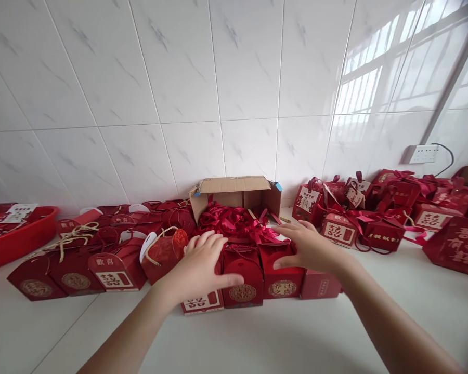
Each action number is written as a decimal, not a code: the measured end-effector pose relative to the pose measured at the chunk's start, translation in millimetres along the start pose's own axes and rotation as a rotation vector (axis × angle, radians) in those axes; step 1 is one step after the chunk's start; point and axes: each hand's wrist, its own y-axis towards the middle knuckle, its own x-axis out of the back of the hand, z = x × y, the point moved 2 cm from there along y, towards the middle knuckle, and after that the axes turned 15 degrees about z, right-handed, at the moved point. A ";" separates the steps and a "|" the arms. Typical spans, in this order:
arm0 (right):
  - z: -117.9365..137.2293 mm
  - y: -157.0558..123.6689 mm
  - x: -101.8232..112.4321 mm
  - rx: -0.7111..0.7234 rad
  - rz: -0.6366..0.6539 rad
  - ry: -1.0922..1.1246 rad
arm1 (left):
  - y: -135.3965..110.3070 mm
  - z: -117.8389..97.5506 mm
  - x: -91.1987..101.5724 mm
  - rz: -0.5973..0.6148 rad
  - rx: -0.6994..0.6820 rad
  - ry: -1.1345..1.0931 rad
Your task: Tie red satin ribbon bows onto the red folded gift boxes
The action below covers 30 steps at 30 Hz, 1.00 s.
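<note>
Both my hands reach forward over a row of small red gift boxes (242, 283) standing on a white tiled surface. My left hand (200, 265) rests with fingers spread on top of the left boxes of that row. My right hand (306, 246) hovers flat and open over the right boxes, thumb pointing inward. Neither hand holds anything. Just behind the row lies an open cardboard box (234, 191) on its side, spilling a heap of red ribbons (236, 222).
More red gift boxes with cord handles (101, 262) lie to the left, beside a red plastic basin (17, 236). Ribboned red boxes (378, 218) crowd the right side under a wall socket (421, 154). A white tiled wall stands behind.
</note>
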 end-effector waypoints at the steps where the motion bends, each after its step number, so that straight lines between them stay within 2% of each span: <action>1: 4.9 4.8 -3.3 0.032 -0.009 -0.014 | 11.4 -3.5 -0.6 0.027 0.030 -0.006; 2: 7.8 8.2 -5.7 0.049 -0.019 -0.020 | 22.1 -6.2 -2.4 0.032 0.048 -0.021; 4: 8.3 11.2 -7.6 0.050 -0.043 -0.023 | 37.5 -11.4 -6.8 -0.034 0.041 -0.071; 6: 4.7 10.5 -6.6 0.047 -0.058 -0.027 | 39.8 -19.2 -8.5 -0.123 -0.049 -0.160; 7: 2.4 9.6 -5.5 0.047 -0.065 -0.029 | 35.7 -24.5 -7.7 -0.120 -0.123 -0.225; 8: 0.1 8.5 -4.3 0.047 -0.073 -0.028 | 28.5 -30.4 -5.4 -0.084 -0.212 -0.298; 10: -3.1 6.7 -2.0 0.048 -0.090 -0.026 | 8.8 -42.0 1.9 0.143 -0.426 -0.415; 11: -3.5 6.0 -1.2 0.050 -0.100 -0.023 | -1.1 -44.3 8.4 0.182 -0.474 -0.436; 13: -0.9 4.8 -0.6 0.068 -0.118 -0.004 | -14.3 -39.0 23.2 0.088 -0.425 -0.355; 15: 6.6 4.1 -1.7 0.108 -0.132 0.030 | -16.2 -21.6 36.3 -0.120 -0.248 -0.203; 17: 17.3 3.6 -4.8 0.161 -0.127 0.057 | -9.9 1.1 43.2 -0.215 -0.039 -0.024; 20: 31.8 3.0 -12.3 0.194 -0.063 0.049 | 2.1 30.4 44.4 -0.100 0.206 0.113; 22: 36.2 2.6 -18.1 0.166 0.022 0.016 | 5.7 39.0 41.8 0.031 0.260 0.084; 24: 36.8 2.0 -23.0 0.138 0.107 -0.017 | 6.1 38.1 37.6 0.123 0.219 0.027; 26: 36.4 1.6 -26.2 0.137 0.153 -0.039 | 5.9 31.8 32.0 0.158 0.120 -0.018; 28: 36.5 2.0 -27.8 0.147 0.159 -0.052 | 6.8 25.7 25.1 0.179 0.039 -0.037; 30: 37.4 3.1 -28.9 0.147 0.154 -0.070 | 8.7 22.6 17.7 0.224 0.021 -0.031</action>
